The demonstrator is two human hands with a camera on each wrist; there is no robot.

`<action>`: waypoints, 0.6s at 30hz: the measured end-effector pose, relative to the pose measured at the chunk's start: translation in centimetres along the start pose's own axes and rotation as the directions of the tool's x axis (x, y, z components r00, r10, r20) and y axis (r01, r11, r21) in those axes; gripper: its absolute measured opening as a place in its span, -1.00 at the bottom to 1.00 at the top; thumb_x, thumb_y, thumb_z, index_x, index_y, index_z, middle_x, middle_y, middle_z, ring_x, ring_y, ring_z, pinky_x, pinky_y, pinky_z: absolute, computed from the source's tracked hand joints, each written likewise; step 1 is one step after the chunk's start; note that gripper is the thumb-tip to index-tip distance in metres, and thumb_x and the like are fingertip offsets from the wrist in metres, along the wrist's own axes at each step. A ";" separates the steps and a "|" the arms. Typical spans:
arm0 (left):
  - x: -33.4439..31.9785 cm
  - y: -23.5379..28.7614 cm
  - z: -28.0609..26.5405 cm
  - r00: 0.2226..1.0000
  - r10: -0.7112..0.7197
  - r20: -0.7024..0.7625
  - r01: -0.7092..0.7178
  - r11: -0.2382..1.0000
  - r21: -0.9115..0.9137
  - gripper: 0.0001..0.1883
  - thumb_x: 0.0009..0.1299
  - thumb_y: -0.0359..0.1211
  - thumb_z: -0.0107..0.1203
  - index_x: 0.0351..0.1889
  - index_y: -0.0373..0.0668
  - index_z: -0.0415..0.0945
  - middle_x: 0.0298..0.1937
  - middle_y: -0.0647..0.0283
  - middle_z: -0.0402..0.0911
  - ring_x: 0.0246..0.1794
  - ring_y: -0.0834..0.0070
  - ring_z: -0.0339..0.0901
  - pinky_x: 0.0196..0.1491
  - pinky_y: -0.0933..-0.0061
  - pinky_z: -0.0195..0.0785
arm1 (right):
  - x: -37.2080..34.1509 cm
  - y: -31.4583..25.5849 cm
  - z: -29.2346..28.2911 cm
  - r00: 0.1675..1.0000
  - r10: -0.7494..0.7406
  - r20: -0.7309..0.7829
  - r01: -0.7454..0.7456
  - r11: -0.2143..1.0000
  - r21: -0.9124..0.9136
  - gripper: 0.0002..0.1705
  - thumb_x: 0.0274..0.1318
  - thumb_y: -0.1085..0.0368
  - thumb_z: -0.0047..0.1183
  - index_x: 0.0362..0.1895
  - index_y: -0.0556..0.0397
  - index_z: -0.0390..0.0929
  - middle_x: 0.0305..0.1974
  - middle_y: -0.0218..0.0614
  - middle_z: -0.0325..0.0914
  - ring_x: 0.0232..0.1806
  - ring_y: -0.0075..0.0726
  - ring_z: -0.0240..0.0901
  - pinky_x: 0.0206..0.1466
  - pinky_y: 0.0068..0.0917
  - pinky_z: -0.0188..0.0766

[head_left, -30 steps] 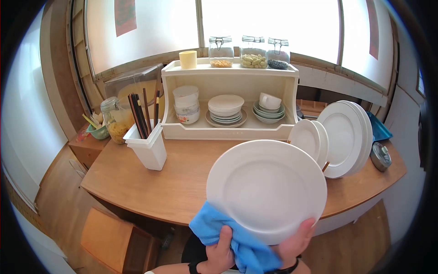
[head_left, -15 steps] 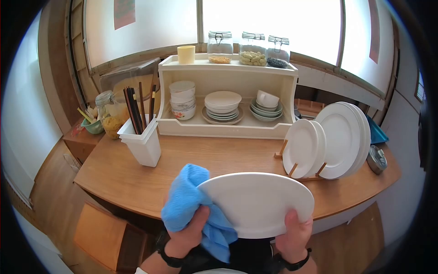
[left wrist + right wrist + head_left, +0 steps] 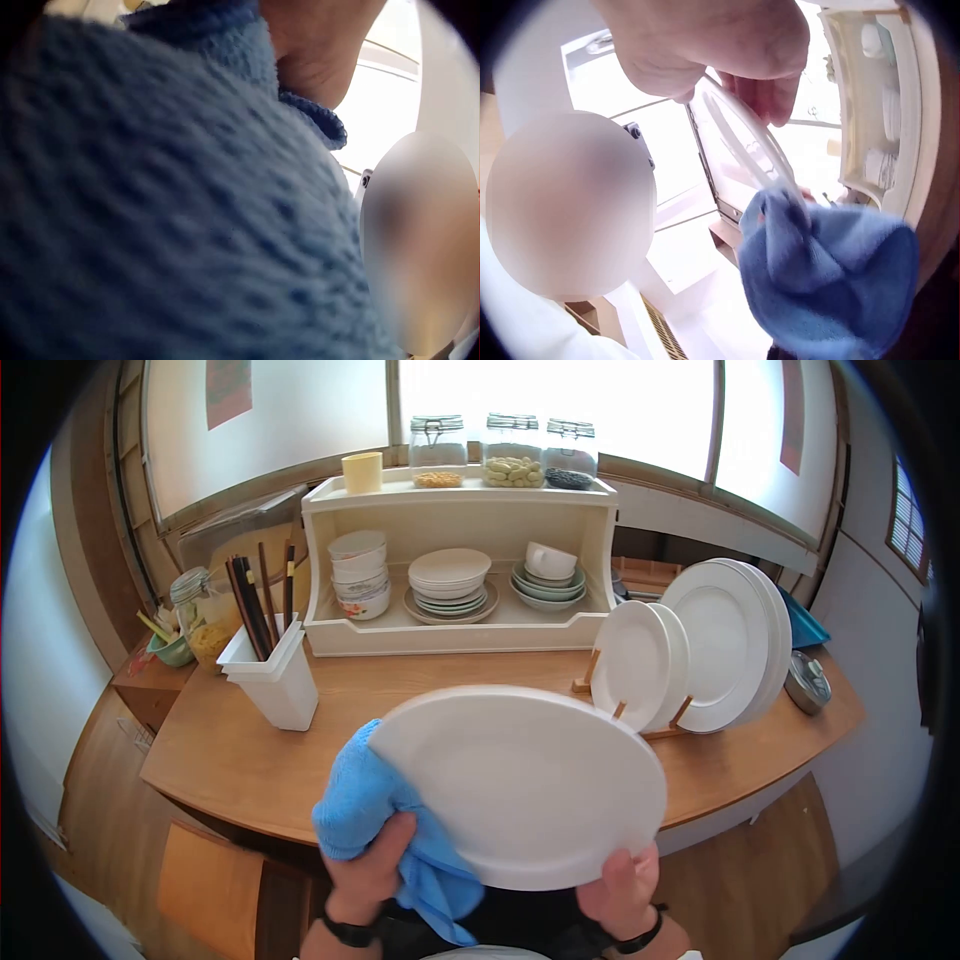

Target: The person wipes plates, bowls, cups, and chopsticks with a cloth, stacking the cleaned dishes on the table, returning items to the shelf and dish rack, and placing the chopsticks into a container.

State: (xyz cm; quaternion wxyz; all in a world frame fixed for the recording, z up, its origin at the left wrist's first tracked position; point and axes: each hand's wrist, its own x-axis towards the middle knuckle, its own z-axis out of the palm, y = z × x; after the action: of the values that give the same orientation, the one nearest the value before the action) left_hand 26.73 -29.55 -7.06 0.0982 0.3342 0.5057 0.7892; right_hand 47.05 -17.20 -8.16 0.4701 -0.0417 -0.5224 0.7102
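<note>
A large white plate (image 3: 525, 790) is held up over the near side of the table, its face tilted. At its left rim my left hand (image 3: 368, 868) grips a blue cloth (image 3: 358, 785), which folds over the edge; the fingers behind are hidden. My right hand (image 3: 618, 890) pinches the lower right rim, thumb on the near face. From the right wrist, the plate (image 3: 739, 124) shows edge-on between thumb and fingers, with the cloth (image 3: 832, 277) draped over its other end. Blue cloth (image 3: 165, 202) fills most of the left wrist view.
White plates (image 3: 715, 650) stand in a wooden rack (image 3: 682, 712) on the right, beside a lidded pot (image 3: 807, 682). A cream shelf (image 3: 460, 640) at the back holds bowls and small plates, with jars (image 3: 513, 455) on top. Chopsticks stand in a white holder (image 3: 275, 685) at left.
The cloth and left hand have moved from the plate's lower edge up to its left rim. The plate has tilted, and the right hand stays on its right rim. The head view has swung right.
</note>
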 end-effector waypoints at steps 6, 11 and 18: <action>-0.7 0.5 1.1 0.893 0.360 0.269 -0.441 0.820 0.365 -0.46 0.24 -0.46 0.17 0.20 -0.34 0.28 0.09 0.13 0.46 0.05 0.38 0.44 0.10 0.28 0.32 | 2.3 -0.6 1.2 0.977 0.105 -0.184 -0.094 0.993 0.071 -0.35 0.18 0.10 0.17 0.24 0.14 0.28 0.11 -0.17 0.46 0.13 -0.17 0.42 0.19 -0.18 0.37; -4.4 -2.0 6.2 0.926 -0.117 -0.358 -0.035 0.920 -0.390 -0.48 0.38 -0.29 -0.03 0.24 -0.39 0.26 0.20 0.07 0.40 0.14 0.32 0.39 0.25 0.22 0.22 | 1.1 1.1 4.9 0.952 0.010 -0.307 0.100 0.935 0.340 -0.33 0.22 0.07 0.10 0.28 0.12 0.21 0.19 -0.19 0.36 0.23 -0.14 0.31 0.28 -0.09 0.24; -2.0 -4.4 3.1 0.970 -0.142 -0.198 0.120 0.985 -0.121 -0.55 0.28 -0.34 0.11 0.12 -0.30 0.37 0.01 0.20 0.50 0.01 0.41 0.44 0.15 0.38 0.28 | 0.2 1.6 0.9 0.990 0.005 -0.140 0.013 0.992 0.128 -0.35 0.28 0.07 0.05 0.29 0.19 0.22 0.19 -0.18 0.39 0.21 -0.23 0.33 0.25 -0.22 0.26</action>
State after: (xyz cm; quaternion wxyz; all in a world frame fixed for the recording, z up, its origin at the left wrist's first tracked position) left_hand 29.36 -26.22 -10.88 0.1153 0.2109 0.4907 0.8375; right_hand 45.48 -17.73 -8.91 0.5088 -0.0599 -0.4412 0.7368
